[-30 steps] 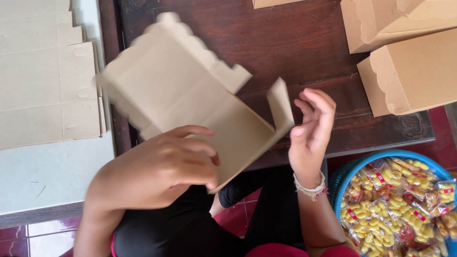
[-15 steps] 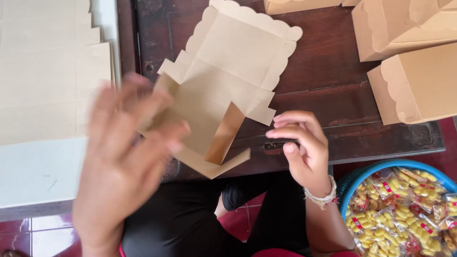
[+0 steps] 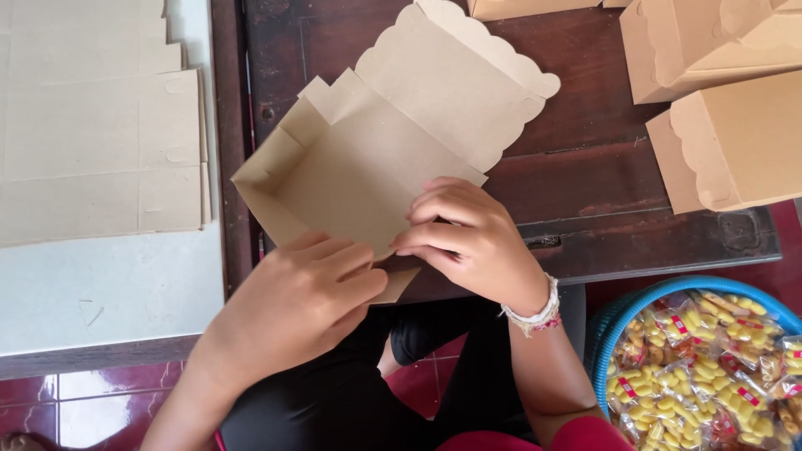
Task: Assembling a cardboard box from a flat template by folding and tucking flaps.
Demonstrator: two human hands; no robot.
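A brown cardboard box blank (image 3: 393, 159) with a scalloped lid flap lies half folded on the dark wooden table (image 3: 601, 175), its left wall standing up. My left hand (image 3: 309, 301) presses on the near wall of the box from the front. My right hand (image 3: 468, 238) pinches the same near edge just to the right, fingers curled over the cardboard. Both hands meet at the box's front edge, over the table's near rim.
A stack of flat cardboard blanks (image 3: 92, 125) lies on a white surface to the left. Folded brown boxes (image 3: 727, 142) stand at the right and top. A blue basket (image 3: 618, 326) of small packed snacks sits at the lower right.
The blank was held up in the air, then came down onto the table. Both hands have moved together onto its near edge and its walls now stand up.
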